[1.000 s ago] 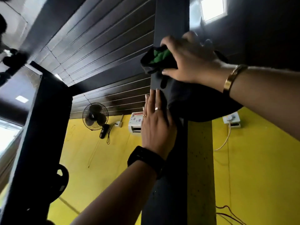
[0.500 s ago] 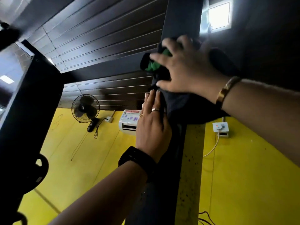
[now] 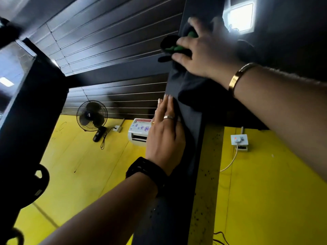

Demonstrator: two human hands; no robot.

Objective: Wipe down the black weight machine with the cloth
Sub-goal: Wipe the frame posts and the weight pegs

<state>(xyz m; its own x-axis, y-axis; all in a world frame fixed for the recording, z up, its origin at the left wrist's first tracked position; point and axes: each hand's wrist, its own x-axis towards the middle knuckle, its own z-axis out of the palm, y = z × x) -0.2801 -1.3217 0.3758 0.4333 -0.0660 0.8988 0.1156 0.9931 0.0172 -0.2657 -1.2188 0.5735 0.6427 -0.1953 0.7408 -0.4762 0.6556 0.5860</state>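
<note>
Overhead: R hand (image 3: 208,53) grips cloth (image 3: 192,91) on black post (image 3: 192,140); L hand (image 3: 164,138) flat; yellow wall (image 3: 265,191).

A black wall fan (image 3: 92,116) is mounted high on the yellow wall (image 3: 265,191), its cord (image 3: 103,143) dangling below. Just to its right sits a small white box (image 3: 118,128), then a white air conditioner (image 3: 138,133). Further right, a socket box (image 3: 239,140) trails a white cable (image 3: 232,160). Overhead there's a dark slatted ceiling (image 3: 106,32) with a bright square light (image 3: 241,16).
</note>
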